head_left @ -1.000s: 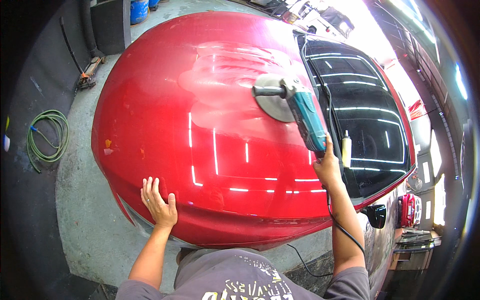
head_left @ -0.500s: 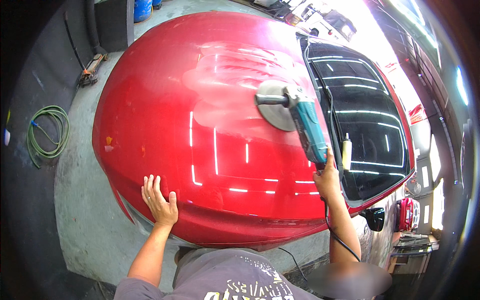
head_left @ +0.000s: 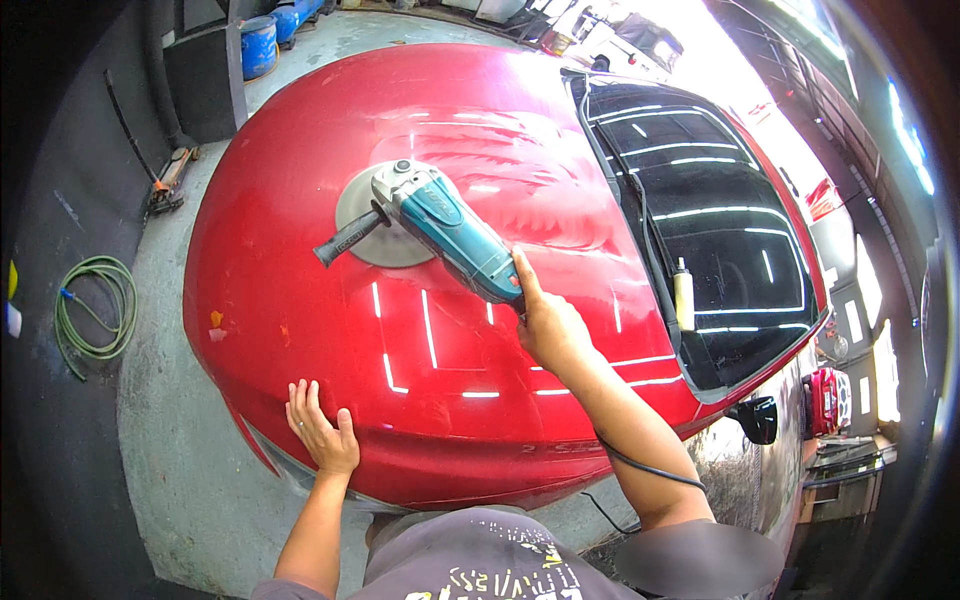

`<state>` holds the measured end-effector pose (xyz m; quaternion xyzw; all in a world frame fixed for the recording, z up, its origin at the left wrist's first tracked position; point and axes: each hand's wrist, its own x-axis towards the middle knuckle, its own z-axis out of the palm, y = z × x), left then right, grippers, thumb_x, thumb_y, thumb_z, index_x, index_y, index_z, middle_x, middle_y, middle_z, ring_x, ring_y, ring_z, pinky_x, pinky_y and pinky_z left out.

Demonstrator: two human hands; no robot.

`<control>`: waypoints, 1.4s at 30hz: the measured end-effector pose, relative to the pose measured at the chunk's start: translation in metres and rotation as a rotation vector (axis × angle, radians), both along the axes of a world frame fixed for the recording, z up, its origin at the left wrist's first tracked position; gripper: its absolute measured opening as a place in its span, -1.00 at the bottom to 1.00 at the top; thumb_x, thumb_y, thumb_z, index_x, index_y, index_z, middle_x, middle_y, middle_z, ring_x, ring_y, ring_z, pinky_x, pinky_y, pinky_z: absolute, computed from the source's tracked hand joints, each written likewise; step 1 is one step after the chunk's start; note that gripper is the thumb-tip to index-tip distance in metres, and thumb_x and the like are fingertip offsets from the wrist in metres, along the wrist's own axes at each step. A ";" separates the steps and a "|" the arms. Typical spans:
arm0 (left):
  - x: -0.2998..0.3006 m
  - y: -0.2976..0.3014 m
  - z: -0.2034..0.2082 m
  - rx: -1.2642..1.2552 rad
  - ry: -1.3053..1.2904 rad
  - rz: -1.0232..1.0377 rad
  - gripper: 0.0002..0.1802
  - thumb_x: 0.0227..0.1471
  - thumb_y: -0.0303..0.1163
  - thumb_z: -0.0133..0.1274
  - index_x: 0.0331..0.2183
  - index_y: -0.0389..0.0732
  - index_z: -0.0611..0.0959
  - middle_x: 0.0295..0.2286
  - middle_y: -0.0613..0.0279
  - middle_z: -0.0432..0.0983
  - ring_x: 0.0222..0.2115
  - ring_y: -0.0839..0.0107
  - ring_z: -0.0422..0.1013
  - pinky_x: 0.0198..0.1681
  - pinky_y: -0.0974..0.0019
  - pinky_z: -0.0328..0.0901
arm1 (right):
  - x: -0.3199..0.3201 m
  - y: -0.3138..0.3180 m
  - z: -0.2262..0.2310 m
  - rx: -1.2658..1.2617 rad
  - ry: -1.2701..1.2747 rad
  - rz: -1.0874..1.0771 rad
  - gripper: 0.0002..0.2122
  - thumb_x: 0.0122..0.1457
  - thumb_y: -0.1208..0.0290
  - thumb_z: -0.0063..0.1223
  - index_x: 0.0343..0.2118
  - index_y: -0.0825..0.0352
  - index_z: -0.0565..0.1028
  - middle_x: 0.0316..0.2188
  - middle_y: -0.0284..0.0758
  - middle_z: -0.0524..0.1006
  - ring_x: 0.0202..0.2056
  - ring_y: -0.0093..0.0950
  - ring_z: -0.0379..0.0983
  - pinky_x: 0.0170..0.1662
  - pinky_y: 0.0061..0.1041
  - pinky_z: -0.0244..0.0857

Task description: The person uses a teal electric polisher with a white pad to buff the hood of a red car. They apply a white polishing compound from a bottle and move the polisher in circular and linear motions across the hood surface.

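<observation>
Likely buffing curved, glossy red metal hood (head_left: 460, 340), with right grip (head_left: 555, 335) closed on teal, grey-disc polisher (head_left: 440, 225) between front and rear edges, left grip (head_left: 327, 440) spread open near side edge, probably needing level passes next.

The right hand (head_left: 555, 332) grips a teal and silver polishing machine (head_left: 452, 235). Its round grey pad (head_left: 354, 205) sits on the shiny red car hood (head_left: 270, 260). The left hand (head_left: 326, 440) lies on the hood, thumb out. A pale yellow bottle (head_left: 684, 300) is by the dark glass windshield (head_left: 740, 245).

Left grip (head_left: 327, 437) lies spread, right grip (head_left: 553, 328) curls, its index finger (head_left: 524, 270) extended
</observation>
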<state>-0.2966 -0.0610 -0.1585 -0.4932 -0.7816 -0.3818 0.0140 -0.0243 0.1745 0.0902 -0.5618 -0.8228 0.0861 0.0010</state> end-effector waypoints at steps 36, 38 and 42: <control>0.000 0.003 0.003 0.012 0.020 0.004 -0.19 0.47 0.19 -0.25 0.38 -0.29 0.35 0.38 -0.12 0.25 0.47 -0.14 0.07 0.50 -0.28 -0.12 | -0.001 -0.012 0.003 -0.012 0.017 -0.016 -0.07 0.29 0.56 0.11 0.61 -0.08 -0.16 -0.23 0.15 0.68 -0.20 0.15 0.66 -0.17 0.16 0.49; 0.000 0.002 0.004 0.022 0.021 0.003 -0.19 0.47 0.19 -0.25 0.38 -0.29 0.35 0.38 -0.12 0.25 0.47 -0.14 0.06 0.50 -0.28 -0.12 | -0.003 -0.014 0.006 -0.030 0.002 0.002 -0.08 0.29 0.55 0.11 0.61 -0.08 -0.14 -0.22 0.14 0.68 -0.20 0.15 0.66 -0.17 0.16 0.49; 0.000 0.002 0.005 0.016 0.031 0.007 -0.19 0.48 0.18 -0.25 0.38 -0.30 0.35 0.38 -0.13 0.25 0.47 -0.13 0.06 0.50 -0.27 -0.11 | 0.037 -0.024 0.003 0.014 0.057 -0.049 -0.06 0.25 0.60 0.12 0.60 -0.08 -0.12 -0.20 0.15 0.68 -0.19 0.16 0.66 -0.15 0.15 0.50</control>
